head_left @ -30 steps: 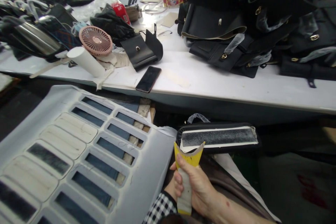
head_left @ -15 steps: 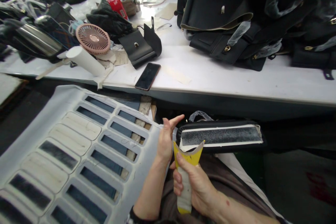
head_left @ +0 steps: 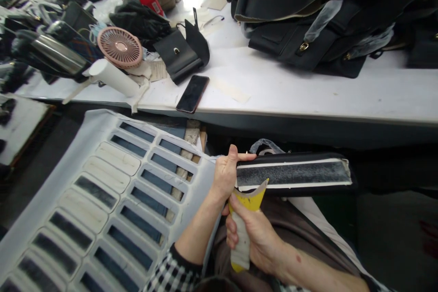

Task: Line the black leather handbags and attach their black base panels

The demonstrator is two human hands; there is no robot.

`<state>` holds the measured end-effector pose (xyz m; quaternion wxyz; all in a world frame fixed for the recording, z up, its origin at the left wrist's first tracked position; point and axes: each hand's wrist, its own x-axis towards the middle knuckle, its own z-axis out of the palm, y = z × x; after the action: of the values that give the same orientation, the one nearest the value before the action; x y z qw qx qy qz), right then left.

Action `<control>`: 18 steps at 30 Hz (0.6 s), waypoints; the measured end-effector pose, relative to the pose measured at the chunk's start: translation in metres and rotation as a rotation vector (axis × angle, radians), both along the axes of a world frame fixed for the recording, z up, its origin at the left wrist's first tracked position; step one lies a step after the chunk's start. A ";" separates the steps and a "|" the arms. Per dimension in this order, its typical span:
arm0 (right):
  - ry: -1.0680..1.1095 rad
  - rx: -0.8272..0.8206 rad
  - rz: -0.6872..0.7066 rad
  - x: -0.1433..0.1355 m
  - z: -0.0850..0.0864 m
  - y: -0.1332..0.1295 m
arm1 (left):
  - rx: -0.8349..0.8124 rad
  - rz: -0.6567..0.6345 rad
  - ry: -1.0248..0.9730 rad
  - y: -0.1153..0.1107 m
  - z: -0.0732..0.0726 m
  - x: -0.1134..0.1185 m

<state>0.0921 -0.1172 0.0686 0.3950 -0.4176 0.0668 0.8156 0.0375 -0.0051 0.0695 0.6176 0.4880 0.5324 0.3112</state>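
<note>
Here's the right hand, fist wrapped firmly round the pale handle of a yellow-headed scraper, its forked blade pointing up and away from the body. Across to the left hand: thumb up, index finger stretched along the top edge of a black handbag at its near-left end. The other fingers are tucked out of sight, so whether they grip the bag or merely brace it, I can't tell.

And the bag itself lies over the lap, just below the worktable, its narrow face turned up to show a dark speckled panel with a white border. One blade tip overlaps that panel in view; touching or hovering is hard to call from this angle.

Now the dangers! Those sharp-looking horns sit right beside the left wrist, so a slip of the scraper could catch skin. Too steep a push might score the panel or lift its border. With the lap a soft base and the far end seemingly unheld, the bag could roll or slide under pressure. And close on the left, the slotted grey tray could get knocked by a stray elbow.
</note>
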 end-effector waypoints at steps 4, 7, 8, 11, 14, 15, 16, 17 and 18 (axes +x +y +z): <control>-0.020 0.015 0.067 0.008 -0.001 0.003 | -0.002 0.032 0.040 -0.001 0.000 0.002; -0.030 0.023 0.113 0.014 -0.002 0.005 | -0.015 0.066 0.071 -0.003 -0.002 0.004; -0.029 0.023 0.122 0.016 -0.002 0.006 | -0.007 0.074 0.077 -0.003 -0.003 0.005; -0.035 0.020 0.122 0.021 -0.004 0.009 | 0.036 0.100 0.100 -0.002 -0.006 0.009; -0.044 0.035 0.107 0.026 -0.004 0.013 | 0.083 0.141 0.171 0.001 -0.009 0.016; -0.037 0.038 0.106 0.028 -0.004 0.013 | 0.098 0.151 0.207 0.001 -0.008 0.019; -0.029 0.041 0.102 0.029 -0.004 0.012 | 0.118 0.149 0.253 0.001 -0.007 0.021; -0.010 0.047 0.102 0.031 -0.005 0.011 | 0.145 0.133 0.308 0.001 -0.004 0.024; 0.011 0.054 0.096 0.033 -0.006 0.009 | 0.178 0.112 0.372 0.001 -0.001 0.026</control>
<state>0.1255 -0.1084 0.0625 0.3661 -0.4050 0.0270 0.8374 0.0634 -0.0041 0.0682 0.4448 0.5595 0.6339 0.2956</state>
